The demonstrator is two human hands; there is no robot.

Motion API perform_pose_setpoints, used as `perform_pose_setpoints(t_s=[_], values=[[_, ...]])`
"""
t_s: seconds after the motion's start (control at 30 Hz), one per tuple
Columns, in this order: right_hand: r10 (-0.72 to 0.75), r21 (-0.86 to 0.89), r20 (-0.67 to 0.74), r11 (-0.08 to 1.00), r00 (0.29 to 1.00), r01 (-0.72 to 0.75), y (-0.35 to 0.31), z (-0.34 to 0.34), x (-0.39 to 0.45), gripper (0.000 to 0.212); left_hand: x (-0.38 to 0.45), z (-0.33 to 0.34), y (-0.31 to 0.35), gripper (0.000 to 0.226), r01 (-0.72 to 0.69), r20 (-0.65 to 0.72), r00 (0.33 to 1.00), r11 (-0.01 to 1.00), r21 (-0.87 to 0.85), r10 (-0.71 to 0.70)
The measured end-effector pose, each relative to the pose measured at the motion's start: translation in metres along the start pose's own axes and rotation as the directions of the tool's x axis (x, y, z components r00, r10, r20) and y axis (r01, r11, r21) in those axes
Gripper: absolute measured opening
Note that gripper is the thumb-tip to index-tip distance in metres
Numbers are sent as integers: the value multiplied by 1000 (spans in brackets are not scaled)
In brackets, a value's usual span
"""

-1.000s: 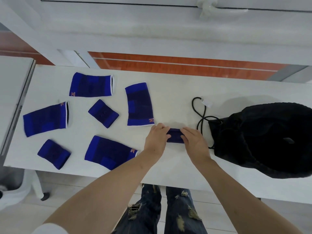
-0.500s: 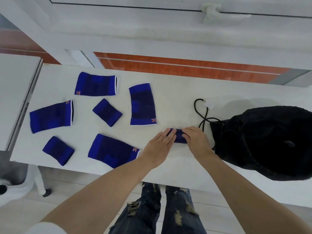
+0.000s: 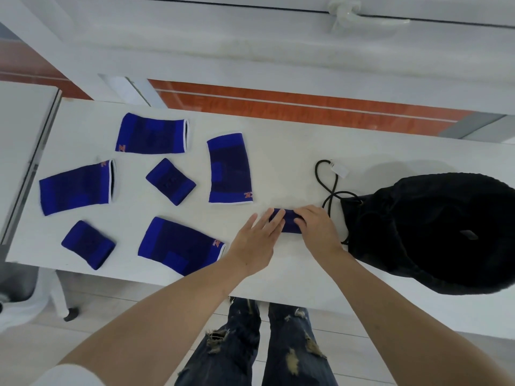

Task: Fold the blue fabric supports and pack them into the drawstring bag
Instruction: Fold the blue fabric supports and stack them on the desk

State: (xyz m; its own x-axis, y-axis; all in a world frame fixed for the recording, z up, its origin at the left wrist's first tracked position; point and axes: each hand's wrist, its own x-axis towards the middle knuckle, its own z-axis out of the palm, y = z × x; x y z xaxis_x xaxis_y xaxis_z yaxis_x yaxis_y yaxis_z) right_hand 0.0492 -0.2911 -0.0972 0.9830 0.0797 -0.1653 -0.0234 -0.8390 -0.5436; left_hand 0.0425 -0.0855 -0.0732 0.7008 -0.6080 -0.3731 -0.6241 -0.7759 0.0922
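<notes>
A small folded blue support (image 3: 287, 222) lies on the white table (image 3: 292, 151) in front of me. My right hand (image 3: 317, 229) presses down on its right half, fingers curled over it. My left hand (image 3: 257, 240) is flat with fingers spread, fingertips touching the support's left end. The black drawstring bag (image 3: 434, 232) lies just right of my hands, its cord (image 3: 327, 185) looped on the table. Several more blue supports lie flat at the left: larger sleeves (image 3: 230, 168) (image 3: 153, 133) (image 3: 76, 186) (image 3: 179, 245) and two small ones (image 3: 170, 181) (image 3: 87, 243).
A second white table (image 3: 22, 135) abuts on the left. Behind the table runs an orange-red strip (image 3: 292, 107) under a white window frame with a handle (image 3: 351, 12). A white chair base (image 3: 55, 299) stands on the floor at lower left.
My left hand has opened and slid back off the small support, its fingers now spread flat. My right hand stays on the folded piece. The view has shifted slightly.
</notes>
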Motion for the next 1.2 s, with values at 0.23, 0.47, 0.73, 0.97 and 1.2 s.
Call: perform_pose_setpoints(t_s=[0.23, 0.47, 0.73, 0.97, 1.2], values=[[-2, 6, 62, 1000, 998, 2, -3, -19, -6, 23, -7, -28, 11, 60, 80, -48, 995, 990, -120, -86], [-165, -79, -102, 984, 981, 157, -25, -47, -29, 20, -32, -55, 22, 55, 334, -61, 930, 904, -269, -362], [-155, -143, 33, 977, 987, 158, -28, -49, -22, 29, -43, -62, 22, 55, 446, 5, 885, 846, -291, -465], [-162, -141, 77, 975, 984, 172, -29, -54, -22, 27, -43, -65, 30, 54, 485, 29, 866, 824, -294, -500], [-203, -51, 52, 977, 978, 205, -67, -49, -8, 24, -70, -73, 12, 53, 564, 10, 804, 758, -327, -594]])
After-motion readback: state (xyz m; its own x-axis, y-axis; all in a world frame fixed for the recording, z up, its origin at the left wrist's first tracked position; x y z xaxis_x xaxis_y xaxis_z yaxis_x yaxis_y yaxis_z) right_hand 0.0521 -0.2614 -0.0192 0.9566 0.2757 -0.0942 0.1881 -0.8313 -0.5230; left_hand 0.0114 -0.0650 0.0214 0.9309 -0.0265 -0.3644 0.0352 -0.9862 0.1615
